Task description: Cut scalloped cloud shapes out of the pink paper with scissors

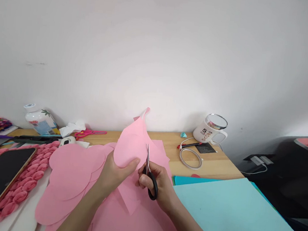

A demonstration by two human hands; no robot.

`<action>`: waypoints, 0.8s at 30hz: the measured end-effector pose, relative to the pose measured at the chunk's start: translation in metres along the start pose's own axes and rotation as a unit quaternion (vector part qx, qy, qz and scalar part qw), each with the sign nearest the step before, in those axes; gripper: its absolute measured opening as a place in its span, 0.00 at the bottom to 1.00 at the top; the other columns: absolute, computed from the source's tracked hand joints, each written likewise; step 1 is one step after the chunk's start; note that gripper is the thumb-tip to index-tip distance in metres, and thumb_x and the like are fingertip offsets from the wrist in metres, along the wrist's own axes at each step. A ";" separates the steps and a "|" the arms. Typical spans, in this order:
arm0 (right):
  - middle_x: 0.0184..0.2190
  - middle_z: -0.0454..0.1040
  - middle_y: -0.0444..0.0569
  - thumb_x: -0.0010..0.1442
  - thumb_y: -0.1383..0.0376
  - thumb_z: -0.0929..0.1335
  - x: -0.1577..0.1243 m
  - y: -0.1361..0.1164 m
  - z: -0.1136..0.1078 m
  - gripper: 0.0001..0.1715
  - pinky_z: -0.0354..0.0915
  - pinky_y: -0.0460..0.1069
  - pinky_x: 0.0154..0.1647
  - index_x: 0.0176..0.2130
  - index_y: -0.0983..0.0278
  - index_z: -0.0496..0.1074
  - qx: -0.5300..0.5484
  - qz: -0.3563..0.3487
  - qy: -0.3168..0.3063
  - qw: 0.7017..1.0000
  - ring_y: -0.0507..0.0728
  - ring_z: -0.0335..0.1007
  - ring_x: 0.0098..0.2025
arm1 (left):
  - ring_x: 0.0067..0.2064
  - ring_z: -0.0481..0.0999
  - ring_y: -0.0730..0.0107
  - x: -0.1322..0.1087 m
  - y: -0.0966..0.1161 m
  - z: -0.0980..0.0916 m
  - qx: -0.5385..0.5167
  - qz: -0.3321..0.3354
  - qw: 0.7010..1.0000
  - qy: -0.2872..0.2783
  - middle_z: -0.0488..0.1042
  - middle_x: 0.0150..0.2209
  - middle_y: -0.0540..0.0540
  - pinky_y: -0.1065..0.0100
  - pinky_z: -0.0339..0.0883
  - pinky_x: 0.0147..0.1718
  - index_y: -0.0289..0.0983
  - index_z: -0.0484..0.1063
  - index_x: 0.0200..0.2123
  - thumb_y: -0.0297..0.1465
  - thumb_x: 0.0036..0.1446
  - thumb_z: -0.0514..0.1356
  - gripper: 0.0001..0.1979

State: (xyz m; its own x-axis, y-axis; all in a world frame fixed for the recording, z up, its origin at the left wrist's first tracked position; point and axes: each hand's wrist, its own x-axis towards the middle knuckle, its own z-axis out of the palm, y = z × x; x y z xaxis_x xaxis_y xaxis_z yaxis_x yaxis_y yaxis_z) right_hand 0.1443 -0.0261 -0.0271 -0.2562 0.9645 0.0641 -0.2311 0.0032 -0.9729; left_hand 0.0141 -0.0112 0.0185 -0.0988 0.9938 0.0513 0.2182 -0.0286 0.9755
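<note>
Going left to right: cut pink rounds [74, 166] are stacked toward the tabletop's [214, 165] left edge. The pink sheet [131, 142] is pinched in the closed left hand [115, 174], thumb on top, and raised over the front middle. It is judged light, floppy and easily creased, best gripped close to the cut line. Just right of it, the scissors [148, 168] are gripped by the curled right hand [159, 187], with the blades at the sheet's right edge.

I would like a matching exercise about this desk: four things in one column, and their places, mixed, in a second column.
Things
1. black scissors
2. pink paper piece
3. white mug
4. light blue sheet

Places
a. standing at the far right of the desk
b. in the left hand
c. in the right hand
d. lying flat at the near right

Pairs: 1-c, 2-b, 3-a, 4-d
</note>
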 end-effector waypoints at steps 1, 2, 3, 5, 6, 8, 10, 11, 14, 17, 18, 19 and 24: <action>0.17 0.61 0.39 0.48 0.61 0.70 0.000 0.000 0.000 0.12 0.53 0.46 0.24 0.24 0.65 0.65 -0.001 -0.002 -0.001 1.000 0.50 0.57 0.21 | 0.26 0.74 0.63 0.000 0.000 0.000 0.000 -0.001 1.000 -0.002 0.74 0.21 0.48 0.68 0.68 0.24 0.37 0.71 0.22 0.36 0.40 0.62 0.08; 0.17 0.62 0.39 0.48 0.62 0.69 0.000 0.000 0.000 0.11 0.53 0.46 0.24 0.24 0.65 0.65 -0.001 -0.006 -0.003 1.000 0.49 0.58 0.21 | 0.26 0.75 0.63 0.000 0.001 0.000 -0.001 -0.001 1.000 -0.005 0.75 0.21 0.48 0.68 0.68 0.24 0.37 0.71 0.22 0.36 0.40 0.62 0.08; 0.17 0.62 0.39 0.49 0.63 0.69 0.000 0.001 0.000 0.10 0.54 0.46 0.24 0.24 0.65 0.64 -0.002 -0.011 -0.005 1.000 0.49 0.58 0.21 | 0.26 0.75 0.63 0.000 0.001 -0.001 -0.004 -0.001 1.000 -0.011 0.75 0.21 0.48 0.68 0.68 0.23 0.37 0.71 0.23 0.36 0.41 0.62 0.08; 0.17 0.62 0.39 0.49 0.65 0.67 0.001 0.002 -0.001 0.08 0.55 0.45 0.24 0.23 0.65 0.65 -0.003 -0.018 -0.008 1.000 0.49 0.58 0.21 | 0.25 0.74 0.63 0.000 -0.001 -0.001 -0.012 -0.004 1.000 -0.024 0.74 0.21 0.48 0.67 0.68 0.23 0.36 0.71 0.23 0.37 0.41 0.62 0.09; 0.16 0.62 0.39 0.49 0.66 0.67 0.001 0.004 -0.001 0.06 0.55 0.45 0.24 0.23 0.65 0.65 -0.003 -0.020 -0.008 1.000 0.49 0.58 0.21 | 0.25 0.75 0.63 0.001 -0.002 -0.002 -0.016 -0.005 0.999 -0.028 0.74 0.21 0.48 0.67 0.68 0.23 0.36 0.71 0.23 0.37 0.41 0.62 0.10; 0.16 0.63 0.39 0.49 0.68 0.65 0.002 0.006 -0.002 0.04 0.55 0.45 0.24 0.24 0.65 0.65 -0.004 -0.018 -0.005 1.000 0.49 0.59 0.21 | 0.27 0.75 0.62 0.002 -0.005 -0.003 -0.017 -0.007 0.999 -0.026 0.75 0.23 0.47 0.67 0.69 0.24 0.35 0.72 0.26 0.38 0.41 0.63 0.12; 0.16 0.63 0.39 0.48 0.70 0.65 0.002 0.009 -0.002 0.03 0.55 0.45 0.23 0.24 0.65 0.66 -0.004 -0.017 -0.004 1.000 0.49 0.59 0.21 | 0.30 0.76 0.60 0.004 -0.008 -0.004 -0.018 -0.001 1.000 -0.026 0.76 0.26 0.45 0.65 0.70 0.26 0.34 0.72 0.28 0.38 0.40 0.63 0.14; 0.16 0.64 0.39 0.48 0.70 0.65 0.002 0.009 -0.003 0.03 0.56 0.45 0.23 0.24 0.65 0.66 -0.004 -0.017 -0.003 1.000 0.49 0.59 0.21 | 0.31 0.76 0.59 0.005 -0.009 -0.005 -0.021 0.004 0.999 -0.029 0.77 0.27 0.45 0.65 0.70 0.27 0.34 0.72 0.29 0.38 0.40 0.64 0.15; 0.15 0.64 0.39 0.48 0.69 0.65 0.002 0.010 -0.003 0.03 0.56 0.44 0.22 0.23 0.65 0.66 -0.004 -0.012 -0.002 1.000 0.49 0.60 0.20 | 0.33 0.76 0.58 0.006 -0.010 -0.005 -0.036 0.020 0.999 -0.033 0.77 0.29 0.43 0.65 0.70 0.28 0.33 0.72 0.31 0.38 0.40 0.64 0.15; 0.14 0.63 0.39 0.48 0.68 0.65 0.002 0.008 -0.002 0.04 0.56 0.44 0.22 0.23 0.65 0.66 -0.004 -0.007 0.001 1.000 0.50 0.61 0.19 | 0.33 0.76 0.58 0.006 -0.010 -0.004 -0.044 0.024 0.998 -0.022 0.77 0.30 0.43 0.65 0.70 0.29 0.33 0.72 0.32 0.38 0.41 0.63 0.15; 0.14 0.62 0.38 0.48 0.68 0.65 0.002 0.008 -0.002 0.04 0.56 0.44 0.22 0.23 0.65 0.65 -0.003 -0.005 0.002 1.000 0.50 0.61 0.19 | 0.34 0.77 0.58 0.006 -0.010 -0.004 -0.045 0.025 0.998 -0.021 0.78 0.30 0.43 0.65 0.70 0.30 0.33 0.72 0.32 0.38 0.41 0.63 0.16; 0.14 0.62 0.38 0.48 0.68 0.65 0.001 0.007 -0.002 0.04 0.57 0.44 0.21 0.22 0.65 0.65 -0.002 -0.004 0.003 1.000 0.50 0.62 0.19 | 0.34 0.77 0.57 0.006 -0.010 -0.004 -0.045 0.027 0.998 -0.020 0.78 0.31 0.42 0.65 0.70 0.30 0.33 0.72 0.32 0.38 0.41 0.63 0.16; 0.13 0.60 0.38 0.48 0.69 0.65 0.001 0.009 -0.001 0.05 0.57 0.44 0.21 0.22 0.65 0.65 0.000 0.000 -0.001 1.000 0.50 0.62 0.19 | 0.36 0.77 0.58 0.008 -0.014 -0.007 -0.034 0.036 0.998 -0.033 0.78 0.33 0.42 0.66 0.70 0.30 0.33 0.71 0.33 0.39 0.44 0.62 0.16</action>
State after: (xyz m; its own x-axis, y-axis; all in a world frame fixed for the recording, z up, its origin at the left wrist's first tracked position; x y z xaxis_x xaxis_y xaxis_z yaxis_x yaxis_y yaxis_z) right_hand 0.1432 -0.0250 -0.0363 -0.2576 0.9641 0.0638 -0.2311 0.0026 -0.9729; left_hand 0.0031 -0.0037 0.0070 -0.0199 0.9937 0.1104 0.1566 -0.1060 0.9820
